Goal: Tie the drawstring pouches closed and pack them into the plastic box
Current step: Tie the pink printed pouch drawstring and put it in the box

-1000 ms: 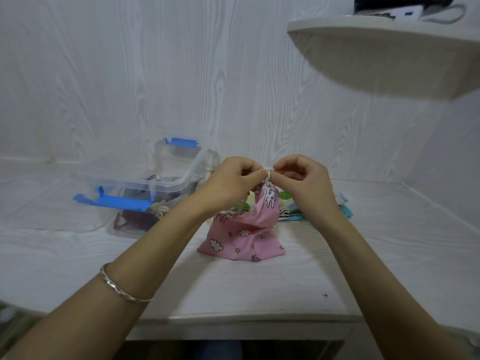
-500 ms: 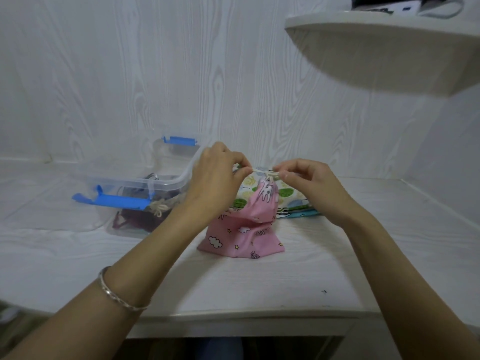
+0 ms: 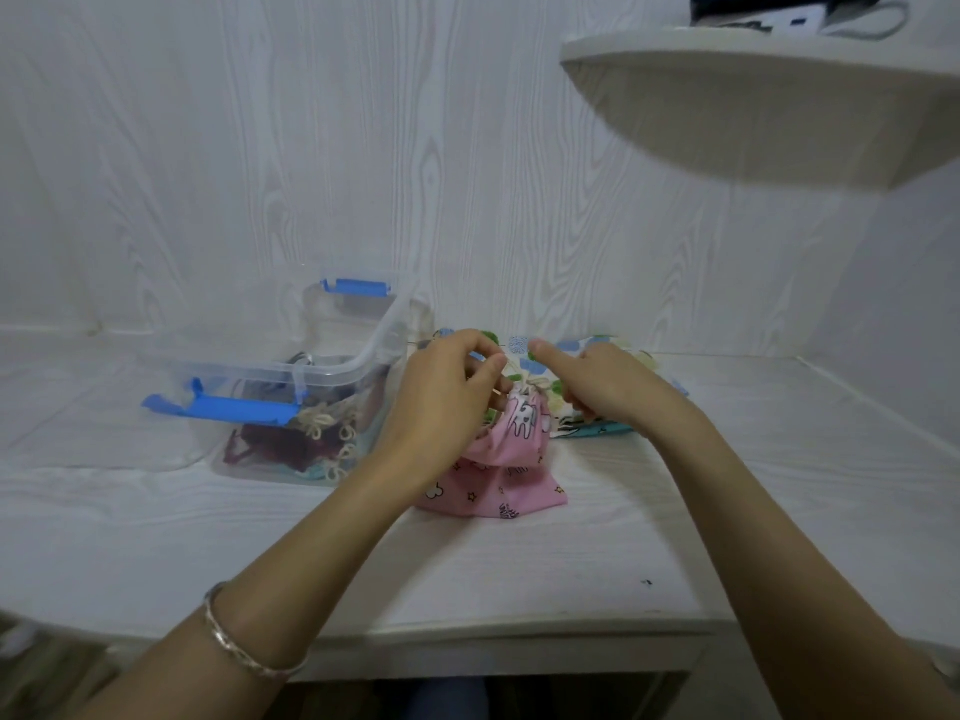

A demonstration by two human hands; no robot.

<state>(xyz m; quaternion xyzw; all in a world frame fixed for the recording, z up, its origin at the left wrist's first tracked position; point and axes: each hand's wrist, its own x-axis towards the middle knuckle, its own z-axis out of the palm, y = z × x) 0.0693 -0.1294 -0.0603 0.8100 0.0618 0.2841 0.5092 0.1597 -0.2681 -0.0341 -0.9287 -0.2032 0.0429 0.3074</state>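
The pink drawstring pouch (image 3: 498, 459), printed with clouds and stars, sits about midway along the white wood-grain bench (image 3: 519, 563), between its front and back edges, its base flat on the top and its neck gathered and pulled upward. The left hand (image 3: 447, 397), with a silver bracelet (image 3: 244, 646) on its wrist, is at the neck from the left; its fingers are curled in and the thumb meets them, pinching the cream drawstring (image 3: 535, 384) just above the gathered cloth. The right hand (image 3: 597, 381) is just beside it on the other side of the neck, forefinger stretched straight out toward the left thumb and nearly touching it, the other fingers curled down by the cord. I cannot tell whether those fingers actually grip the cord. Behind the pink pouch, toward the back edge, lies a stack of patterned pouches (image 3: 587, 428), partly hidden by the right hand. To the left, close to the left hand, stands the clear plastic box (image 3: 363, 350) with blue latches (image 3: 234, 407); it is open at the top and already holds a dark red pouch (image 3: 280, 444) with cream cords lying over it. A rounded white shelf (image 3: 753, 96) juts from the wall above the right end of the bench.
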